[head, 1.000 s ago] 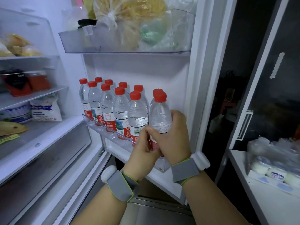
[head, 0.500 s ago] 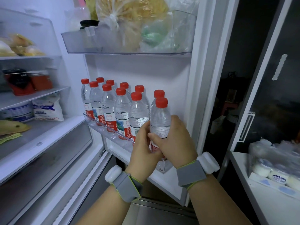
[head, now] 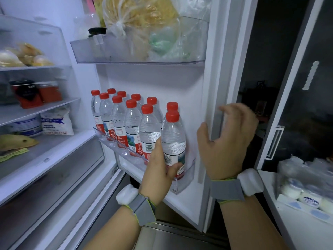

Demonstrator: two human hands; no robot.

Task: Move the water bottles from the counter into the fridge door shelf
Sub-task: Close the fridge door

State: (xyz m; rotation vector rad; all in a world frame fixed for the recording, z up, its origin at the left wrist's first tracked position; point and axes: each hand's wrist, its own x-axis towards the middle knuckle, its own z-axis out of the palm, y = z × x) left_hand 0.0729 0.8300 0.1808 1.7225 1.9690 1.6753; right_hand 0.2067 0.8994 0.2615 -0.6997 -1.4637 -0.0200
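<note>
Several clear water bottles with red caps (head: 132, 123) stand in two rows in the clear fridge door shelf (head: 187, 177). The nearest bottle (head: 173, 139) stands upright at the shelf's right end. My left hand (head: 159, 170) wraps around its lower part, thumb across the label. My right hand (head: 228, 139) is off the bottle, fingers spread, at the edge of the open fridge door (head: 216, 105), thumb on the inner side.
An upper door shelf (head: 126, 53) holds plastic bags of food. Fridge shelves at the left carry jars, bags and a yellow fruit (head: 16, 141). A white counter (head: 306, 228) at the right holds a pack of yoghurt cups (head: 299, 193).
The nearest bottle has settled down into the shelf. My right hand has let go of it and moved right to the door's edge. My left hand stays on the bottle.
</note>
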